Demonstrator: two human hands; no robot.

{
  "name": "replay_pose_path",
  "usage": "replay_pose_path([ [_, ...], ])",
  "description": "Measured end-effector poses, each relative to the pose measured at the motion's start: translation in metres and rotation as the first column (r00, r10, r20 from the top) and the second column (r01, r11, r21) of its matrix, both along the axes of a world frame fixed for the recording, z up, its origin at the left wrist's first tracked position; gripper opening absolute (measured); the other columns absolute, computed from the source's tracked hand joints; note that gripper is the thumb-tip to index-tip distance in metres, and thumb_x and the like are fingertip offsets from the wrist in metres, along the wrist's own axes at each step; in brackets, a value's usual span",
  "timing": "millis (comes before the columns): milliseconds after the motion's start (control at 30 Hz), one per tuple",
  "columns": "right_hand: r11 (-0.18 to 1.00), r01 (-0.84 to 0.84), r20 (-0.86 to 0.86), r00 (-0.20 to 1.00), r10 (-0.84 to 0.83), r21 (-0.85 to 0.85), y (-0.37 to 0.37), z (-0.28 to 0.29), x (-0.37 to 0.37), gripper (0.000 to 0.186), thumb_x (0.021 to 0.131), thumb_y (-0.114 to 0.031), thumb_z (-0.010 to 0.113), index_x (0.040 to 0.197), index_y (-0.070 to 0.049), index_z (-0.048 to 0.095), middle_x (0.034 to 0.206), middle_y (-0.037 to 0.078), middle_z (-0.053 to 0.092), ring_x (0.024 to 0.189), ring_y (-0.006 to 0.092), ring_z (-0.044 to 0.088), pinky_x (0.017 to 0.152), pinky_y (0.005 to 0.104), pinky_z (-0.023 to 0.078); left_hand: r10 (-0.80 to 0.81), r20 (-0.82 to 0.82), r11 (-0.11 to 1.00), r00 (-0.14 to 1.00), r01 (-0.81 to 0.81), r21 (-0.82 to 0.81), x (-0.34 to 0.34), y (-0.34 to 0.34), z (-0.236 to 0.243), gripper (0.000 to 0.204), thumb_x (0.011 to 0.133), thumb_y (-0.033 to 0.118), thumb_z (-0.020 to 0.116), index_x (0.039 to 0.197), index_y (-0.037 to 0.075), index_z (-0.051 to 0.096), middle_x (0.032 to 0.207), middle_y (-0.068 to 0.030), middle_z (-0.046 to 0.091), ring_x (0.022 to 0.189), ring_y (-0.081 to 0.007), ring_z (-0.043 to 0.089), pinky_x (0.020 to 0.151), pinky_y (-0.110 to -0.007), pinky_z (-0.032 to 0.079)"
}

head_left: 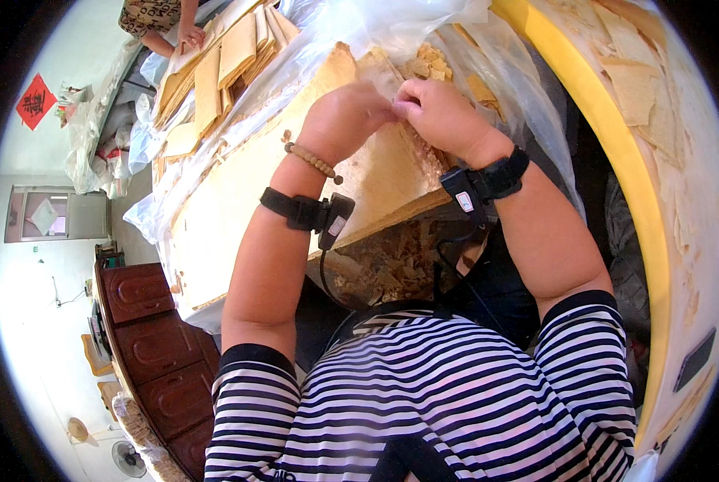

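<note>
Above a broad, flat, pale yellow board (379, 178) with a straight, thick near edge, the two bare hands meet fingertip to fingertip. The left hand (343, 122) is blurred, its fingers curled toward the other hand; I cannot tell whether its grip is pressed together or slightly spread. On the right hand (444, 116), thumb and bent forefinger are pressed together, and whether that grip pinches a thin scrap is hidden.

The board lies beneath both hands and reaches well out to the left. Just beyond the right hand sits a small heap of crinkled golden-yellow flakes (428, 63). Clear, wrinkled plastic sheeting (528, 104) spreads around the far and right sides. Below the board's near edge, loose brownish-yellow scraps (387, 261) fill a shadowed space.

Each wrist wears a black strap with a small dark box; a tan beaded bracelet (315, 161) circles the left one too. The shirt (423, 386) is striped black and white.

At upper left, another person's hand (189, 36) touches a pile of folded, stiff yellow sheets (237, 58). To the right, a pale worktop with a bright yellow curved rim (655, 241) carries thin yellowish pieces (632, 96) and a dark, flat rectangular object (696, 360). Reddish-brown panelled wooden furniture (162, 345) stands at lower left.
</note>
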State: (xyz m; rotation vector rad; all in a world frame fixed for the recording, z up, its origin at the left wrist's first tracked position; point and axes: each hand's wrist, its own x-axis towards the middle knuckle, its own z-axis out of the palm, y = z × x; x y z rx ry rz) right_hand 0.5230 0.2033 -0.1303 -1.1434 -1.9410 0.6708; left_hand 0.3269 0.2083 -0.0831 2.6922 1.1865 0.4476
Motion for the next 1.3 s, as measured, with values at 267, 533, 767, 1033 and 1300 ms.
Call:
replay_pose_path([
  [267, 0.931, -0.043, -0.245, 0.968, -0.051, -0.362, 0.008, 0.001, 0.012, 0.026, 0.098, -0.025, 0.060, 0.100, 0.000, 0.068, 0.081, 0.007, 0.068, 0.071, 0.0145, 0.062, 0.068, 0.0319, 0.050, 0.092, 0.155, 0.994, 0.984, -0.082, -0.074, -0.002, -0.004, -0.004, 0.010, 0.088, 0.016, 0.074, 0.092, 0.006, 0.075, 0.083, -0.0056, 0.066, 0.072, -0.0194, 0.064, 0.068, -0.033, 0.053],
  [533, 0.987, -0.140, 0.185, 0.975, 0.124, 0.074, -0.008, 0.012, 0.011, 0.032, 0.093, -0.030, 0.056, 0.095, -0.001, 0.069, 0.088, 0.022, 0.069, 0.090, 0.0410, 0.066, 0.078, 0.0488, 0.052, 0.035, 0.128, 0.996, 0.991, -0.024, -0.086, 0.000, -0.002, -0.003, 0.011, 0.090, 0.011, 0.069, 0.096, 0.003, 0.071, 0.088, -0.0086, 0.068, 0.073, -0.0187, 0.068, 0.070, -0.032, 0.056],
  [767, 0.993, 0.067, -0.024, 0.998, -0.065, 0.097, -0.011, 0.008, -0.003, 0.027, 0.094, -0.024, 0.053, 0.089, -0.001, 0.066, 0.088, 0.025, 0.066, 0.088, 0.0460, 0.063, 0.077, 0.0530, 0.050, 0.004, 0.160, 0.920, 0.987, 0.060, -0.388, -0.006, 0.011, 0.009, 0.016, 0.091, 0.001, 0.062, 0.105, -0.002, 0.067, 0.090, -0.0087, 0.069, 0.076, -0.0173, 0.069, 0.072, -0.030, 0.057],
  [1033, 0.922, 0.387, -0.271, 0.890, -0.367, 0.021, 0.006, -0.002, 0.001, 0.024, 0.095, -0.023, 0.058, 0.088, -0.002, 0.067, 0.072, 0.012, 0.066, 0.064, 0.0243, 0.062, 0.061, 0.0352, 0.048, 0.055, 0.103, 0.927, 0.993, -0.013, -0.375, -0.008, 0.010, 0.004, 0.015, 0.091, 0.003, 0.062, 0.105, 0.001, 0.070, 0.091, -0.0065, 0.069, 0.081, -0.0152, 0.066, 0.075, -0.029, 0.056],
  [1300, 0.939, -0.084, -0.227, 0.974, 0.006, -0.334, -0.007, 0.019, 0.025, 0.032, 0.096, -0.030, 0.059, 0.081, -0.003, 0.067, 0.068, 0.003, 0.060, 0.062, 0.0104, 0.056, 0.057, 0.0256, 0.043, -0.085, 0.032, 0.950, 0.996, 0.090, -0.300, -0.003, 0.005, 0.007, 0.017, 0.086, 0.018, 0.078, 0.100, 0.008, 0.076, 0.089, -0.0052, 0.067, 0.085, -0.0158, 0.063, 0.077, -0.032, 0.052],
])
